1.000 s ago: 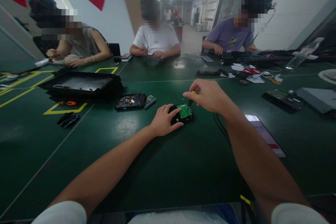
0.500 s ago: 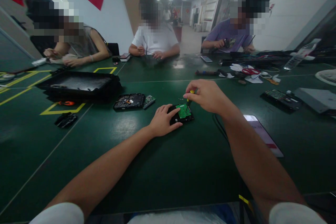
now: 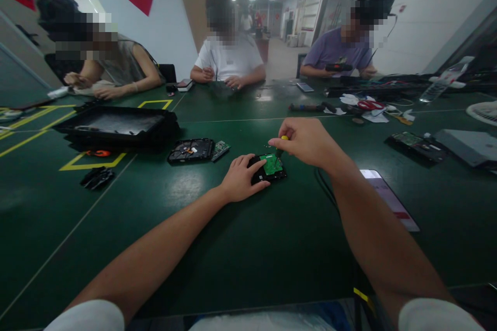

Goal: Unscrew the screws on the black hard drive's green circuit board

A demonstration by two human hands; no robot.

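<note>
A hard drive (image 3: 257, 177) lies on the table in front of me, its green circuit board (image 3: 273, 164) facing up. Across its left part rests my left hand (image 3: 244, 178), thumb along the near edge and fingers spread over the far side and board, holding it down. My right hand (image 3: 301, 139) pinches the yellow top of a screwdriver (image 3: 279, 153) with a dark lower handle. The screwdriver stands nearly upright over the board; its tip seems to meet the board's right part. A few tiny bits, perhaps screws, lie just beyond the drive.
To the left are an opened drive (image 3: 191, 150), a loose circuit board (image 3: 220, 150), a black tray (image 3: 120, 126) and a black bundle (image 3: 97, 178). A phone (image 3: 390, 199), another drive (image 3: 415, 148) and a grey box (image 3: 469, 147) lie right. Three people sit opposite.
My right hand's fingers have turned slightly around the screwdriver's top, while my left hand and the drive stay put. The person at the right has tilted the tool in their hand.
</note>
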